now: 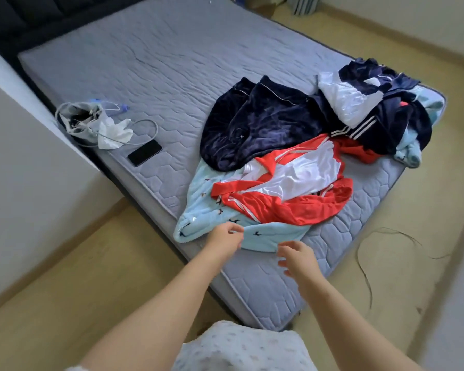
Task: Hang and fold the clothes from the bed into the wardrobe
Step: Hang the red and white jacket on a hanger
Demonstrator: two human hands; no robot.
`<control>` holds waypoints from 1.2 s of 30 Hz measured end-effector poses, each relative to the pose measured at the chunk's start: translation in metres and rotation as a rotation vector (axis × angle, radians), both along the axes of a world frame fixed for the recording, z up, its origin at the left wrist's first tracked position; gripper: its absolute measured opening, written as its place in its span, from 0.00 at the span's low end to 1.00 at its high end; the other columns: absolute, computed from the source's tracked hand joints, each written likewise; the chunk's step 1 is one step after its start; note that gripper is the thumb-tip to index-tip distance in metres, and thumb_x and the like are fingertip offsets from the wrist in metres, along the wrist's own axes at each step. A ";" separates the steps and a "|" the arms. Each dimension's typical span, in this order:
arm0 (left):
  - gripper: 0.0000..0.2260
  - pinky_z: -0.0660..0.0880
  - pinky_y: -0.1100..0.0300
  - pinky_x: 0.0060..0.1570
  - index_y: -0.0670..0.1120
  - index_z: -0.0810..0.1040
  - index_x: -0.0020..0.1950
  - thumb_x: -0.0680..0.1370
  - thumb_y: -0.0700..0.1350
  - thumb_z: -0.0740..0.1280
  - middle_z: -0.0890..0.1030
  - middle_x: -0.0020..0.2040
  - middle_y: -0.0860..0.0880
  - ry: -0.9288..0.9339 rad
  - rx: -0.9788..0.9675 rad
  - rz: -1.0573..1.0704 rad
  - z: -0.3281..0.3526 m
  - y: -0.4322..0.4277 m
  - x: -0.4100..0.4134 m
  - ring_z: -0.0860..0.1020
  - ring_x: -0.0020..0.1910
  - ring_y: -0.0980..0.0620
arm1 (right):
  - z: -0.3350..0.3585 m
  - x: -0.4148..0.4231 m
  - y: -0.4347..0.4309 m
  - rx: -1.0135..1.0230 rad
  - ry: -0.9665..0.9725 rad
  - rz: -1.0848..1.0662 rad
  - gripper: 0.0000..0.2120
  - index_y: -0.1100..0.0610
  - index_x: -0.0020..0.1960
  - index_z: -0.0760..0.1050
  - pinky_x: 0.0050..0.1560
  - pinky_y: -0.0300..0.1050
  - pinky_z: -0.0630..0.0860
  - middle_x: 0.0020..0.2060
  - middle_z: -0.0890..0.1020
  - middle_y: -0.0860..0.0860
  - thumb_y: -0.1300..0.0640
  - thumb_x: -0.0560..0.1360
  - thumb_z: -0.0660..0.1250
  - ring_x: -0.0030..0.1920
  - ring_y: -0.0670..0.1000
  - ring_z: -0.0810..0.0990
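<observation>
A pile of clothes lies on the near right part of the grey mattress (150, 65). Nearest me is a light blue fleece garment (204, 210) with small dark bird marks. On it lies a red and white jacket (287, 188). Behind that is a dark navy velvet garment (255, 124), and further right a heap of navy, white and light blue clothes (381, 103). My left hand (224, 238) is at the fleece's near hem, its fingers curled over the edge. My right hand (296, 257) hovers just off the hem with fingers loosely spread, holding nothing.
A black phone (144, 152) lies near the mattress's left edge, beside a grey bag (82, 119) with a white cloth and a cable. A loose cord (364, 266) trails on the floor to the right. A wall stands at the left.
</observation>
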State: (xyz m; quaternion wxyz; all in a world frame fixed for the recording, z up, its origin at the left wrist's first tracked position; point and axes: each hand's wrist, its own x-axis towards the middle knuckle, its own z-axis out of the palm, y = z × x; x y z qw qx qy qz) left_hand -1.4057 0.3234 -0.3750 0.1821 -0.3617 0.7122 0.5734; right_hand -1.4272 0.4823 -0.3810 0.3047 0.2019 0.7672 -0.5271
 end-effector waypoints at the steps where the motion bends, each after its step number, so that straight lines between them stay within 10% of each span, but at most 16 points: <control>1: 0.06 0.67 0.64 0.31 0.47 0.76 0.48 0.76 0.38 0.62 0.76 0.37 0.50 -0.020 -0.004 0.018 -0.007 0.007 -0.016 0.75 0.36 0.54 | -0.007 -0.020 0.007 0.011 -0.010 0.026 0.07 0.58 0.48 0.75 0.36 0.40 0.68 0.39 0.77 0.53 0.65 0.74 0.60 0.37 0.52 0.74; 11: 0.07 0.73 0.60 0.45 0.47 0.77 0.48 0.75 0.39 0.61 0.80 0.46 0.45 -0.255 -0.031 0.155 -0.115 0.094 -0.136 0.79 0.45 0.46 | -0.084 -0.173 0.059 0.104 -0.119 0.280 0.08 0.55 0.43 0.75 0.36 0.41 0.69 0.36 0.77 0.52 0.65 0.73 0.60 0.39 0.54 0.75; 19: 0.16 0.69 0.61 0.45 0.47 0.70 0.65 0.77 0.48 0.62 0.77 0.58 0.47 -0.374 -0.144 0.340 -0.210 0.121 -0.211 0.76 0.50 0.48 | -0.167 -0.214 0.086 0.123 -0.241 0.283 0.07 0.52 0.42 0.73 0.55 0.52 0.73 0.43 0.79 0.52 0.62 0.74 0.59 0.49 0.56 0.77; 26: 0.20 0.70 0.52 0.60 0.41 0.70 0.65 0.79 0.52 0.60 0.74 0.64 0.39 -0.574 -0.235 0.309 -0.262 0.134 -0.244 0.73 0.61 0.38 | -0.201 -0.218 0.112 0.137 -0.292 0.242 0.08 0.51 0.39 0.72 0.47 0.48 0.71 0.40 0.78 0.51 0.61 0.74 0.60 0.46 0.55 0.77; 36: 0.10 0.68 0.60 0.37 0.47 0.68 0.42 0.80 0.35 0.56 0.72 0.38 0.47 -0.018 0.285 1.052 -0.168 0.096 -0.180 0.69 0.35 0.52 | -0.137 -0.210 0.089 0.005 -0.271 0.207 0.09 0.53 0.40 0.73 0.35 0.40 0.70 0.40 0.78 0.53 0.65 0.75 0.60 0.36 0.50 0.76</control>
